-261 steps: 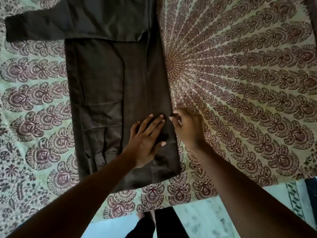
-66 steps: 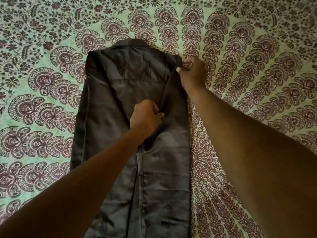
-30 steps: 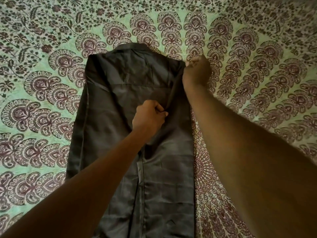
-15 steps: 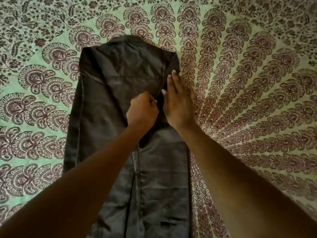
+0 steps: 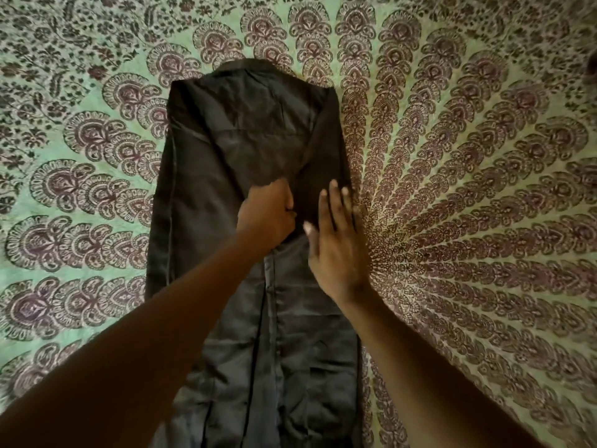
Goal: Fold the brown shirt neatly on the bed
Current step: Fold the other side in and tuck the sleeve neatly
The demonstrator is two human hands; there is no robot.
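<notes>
At the far left the bedspread [image 5: 74, 195], green with dark maroon paisley fans, lies bare on the bed, and the brown shirt [image 5: 226, 156] runs lengthwise down the middle of the view as a long narrow strip, collar end away from the person and hem end off the bottom edge. Its left side looks already turned in, with a straight folded edge running down that flank. The left hand [image 5: 266, 218] sits about midway along the strip, curled into a loose fist with its fingers closed on a pinch of cloth at the inner edge of the right-hand panel. Just beside it, the right hand [image 5: 336, 244] lies flat and open, fingers stretched toward the collar, palm pressing that right panel where it meets the bedspread. To my eye the step in hand is settling the second side fold: one hand pins the seam while the other flattens the layer. A diagonal crease above the hands suggests the upper part is not yet smooth. The next move probably calls for a stroke up toward the shoulder, then both hands taking one end to fold the strip across its length, edges kept aligned
</notes>
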